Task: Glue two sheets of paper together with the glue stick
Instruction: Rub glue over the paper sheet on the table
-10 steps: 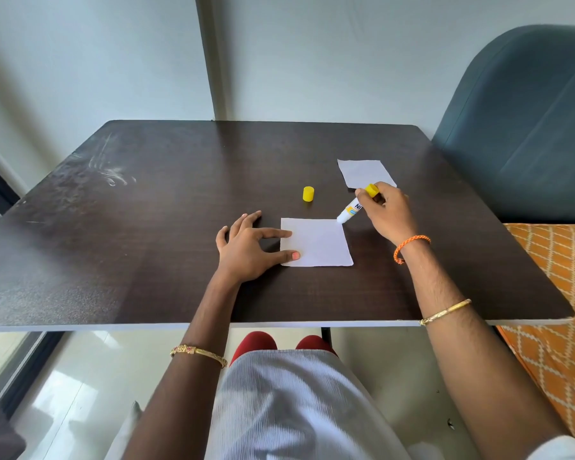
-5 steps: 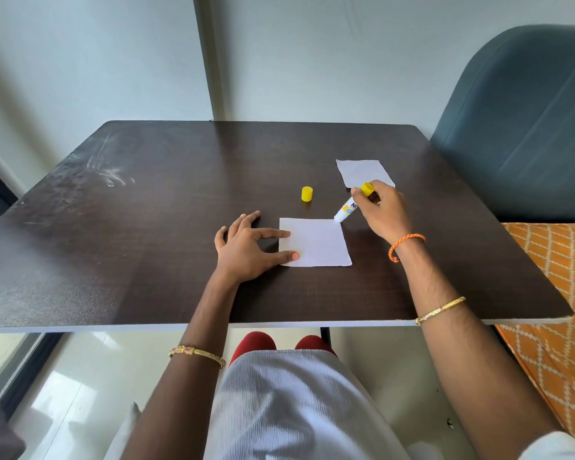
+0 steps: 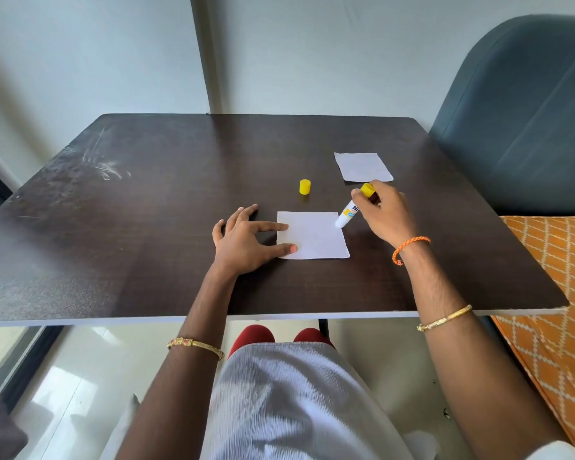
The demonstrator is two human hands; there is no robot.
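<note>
While your right hand [image 3: 384, 210] grips the glue stick [image 3: 352, 207], its white tip rests on the top right corner of the near sheet [image 3: 314, 235]. Your left hand [image 3: 246, 242] lies flat and spread, forefinger and thumb pinning that sheet's left edge to the table [image 3: 153, 210]. Beyond stands the yellow cap [image 3: 305, 187]; the second sheet [image 3: 362, 167] lies further right.

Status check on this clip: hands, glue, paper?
Left hand pinning near sheet. Right hand grips glue stick, tip at sheet's far right corner. Second sheet and cap lie apart, nothing blocking.
</note>
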